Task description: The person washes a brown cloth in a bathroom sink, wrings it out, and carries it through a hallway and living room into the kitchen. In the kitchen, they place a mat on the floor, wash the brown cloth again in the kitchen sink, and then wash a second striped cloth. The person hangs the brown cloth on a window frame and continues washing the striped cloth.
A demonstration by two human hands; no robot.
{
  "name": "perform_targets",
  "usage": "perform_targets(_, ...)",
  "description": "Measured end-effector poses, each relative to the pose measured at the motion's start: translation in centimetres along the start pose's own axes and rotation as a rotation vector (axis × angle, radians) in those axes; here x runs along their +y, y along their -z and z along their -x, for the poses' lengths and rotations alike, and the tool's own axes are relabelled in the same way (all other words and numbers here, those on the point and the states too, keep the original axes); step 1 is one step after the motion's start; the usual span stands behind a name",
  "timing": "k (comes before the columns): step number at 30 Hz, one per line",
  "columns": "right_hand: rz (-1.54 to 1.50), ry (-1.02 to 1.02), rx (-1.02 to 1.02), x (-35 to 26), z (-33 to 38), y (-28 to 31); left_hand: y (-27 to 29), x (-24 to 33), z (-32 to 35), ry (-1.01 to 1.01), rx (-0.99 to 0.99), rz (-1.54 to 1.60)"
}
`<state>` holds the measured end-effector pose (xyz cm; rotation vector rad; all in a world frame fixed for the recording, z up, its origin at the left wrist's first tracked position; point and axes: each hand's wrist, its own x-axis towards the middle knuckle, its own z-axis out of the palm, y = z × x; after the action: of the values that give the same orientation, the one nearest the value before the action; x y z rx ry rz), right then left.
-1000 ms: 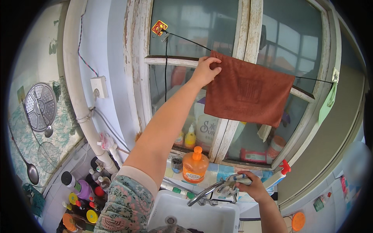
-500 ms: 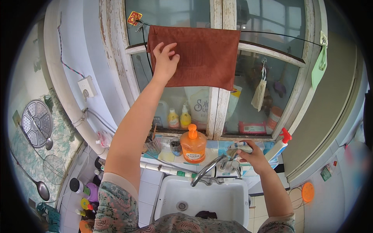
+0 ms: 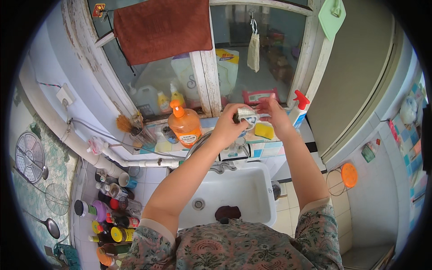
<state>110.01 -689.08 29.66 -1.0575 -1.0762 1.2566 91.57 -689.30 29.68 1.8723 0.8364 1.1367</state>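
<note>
Both my hands meet above the tap (image 3: 215,167) at the window sill. My left hand (image 3: 228,126) grips a small silvery scouring pad (image 3: 246,114) from the left. My right hand (image 3: 274,110) pinches the same pad from the right with its fingertips. A brown cloth (image 3: 162,29) hangs spread on a line across the window, above and left of my hands, and nothing touches it. An orange pump bottle (image 3: 184,127) stands on the sill just left of my left hand, and a yellow sponge (image 3: 264,131) lies under my right hand.
A white sink (image 3: 252,198) lies below my arms with a dark lump (image 3: 227,211) at its near edge. A spray bottle with a red trigger (image 3: 299,106) stands right of my hands. Brushes in a jar (image 3: 135,130) and several bottles (image 3: 112,211) crowd the left.
My left hand has let go of the brown cloth on the line and come down to the silvery pad that my right hand held by the tap. The view has tilted downward.
</note>
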Motion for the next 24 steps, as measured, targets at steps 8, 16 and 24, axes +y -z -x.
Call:
perform_targets(8, 1.659, 0.381, 0.178, 19.6, -4.1, 8.2, -1.3, -2.4, 8.0, 0.577, -0.089, 0.523)
perform_targets(16, 1.496, 0.239, -0.044, 16.2, -2.8, 10.2, -1.6, -5.4, 11.7, 0.651, -0.215, 0.132)
perform_targets(24, 0.670, 0.392, -0.220, 4.1, 6.4, -1.3, -0.8, 0.1, 13.5, 0.387, 0.048, 0.254)
